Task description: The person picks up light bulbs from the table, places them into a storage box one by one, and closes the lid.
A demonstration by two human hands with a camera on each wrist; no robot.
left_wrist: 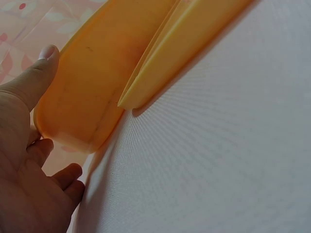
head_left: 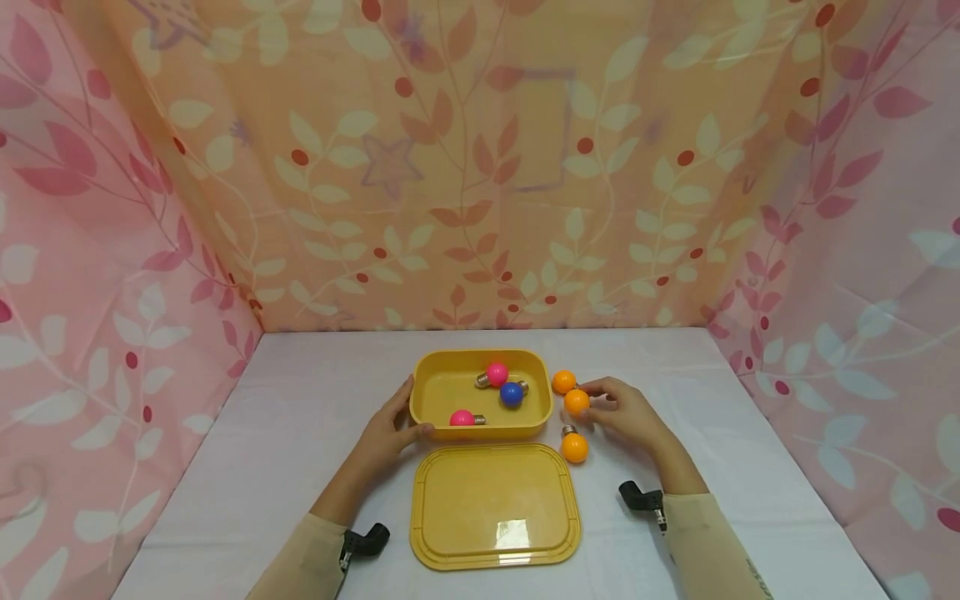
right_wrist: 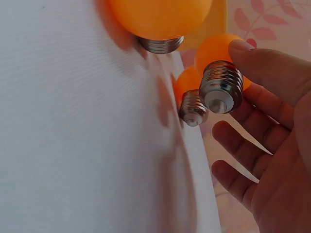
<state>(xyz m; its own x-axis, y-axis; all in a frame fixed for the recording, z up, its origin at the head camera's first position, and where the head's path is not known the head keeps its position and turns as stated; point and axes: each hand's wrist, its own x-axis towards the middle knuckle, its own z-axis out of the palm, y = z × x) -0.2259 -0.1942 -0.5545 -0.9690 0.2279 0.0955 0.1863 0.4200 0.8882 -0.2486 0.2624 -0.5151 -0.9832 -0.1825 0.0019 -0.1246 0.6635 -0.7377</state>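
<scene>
- The right hand [head_left: 622, 412] pinched an orange bulb [head_left: 577, 404] between thumb and forefinger, its grip narrowed to the bulb, near the right end of the yellow box [head_left: 442, 387].
- The left hand [head_left: 384, 429] held the box's left end, its grip spread around the near left corner.
- The box stood nearer the far edge of the white surface [head_left: 315, 392]; inside lay two pink bulbs [head_left: 497, 374] and a blue bulb [head_left: 512, 394].
- A yellow lid [head_left: 465, 508] lay on the box's near side, with a second orange bulb [head_left: 574, 448] near its far right corner.

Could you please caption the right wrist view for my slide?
Right hand pinching an orange screw-base light bulb, two others on white cloth.
</scene>
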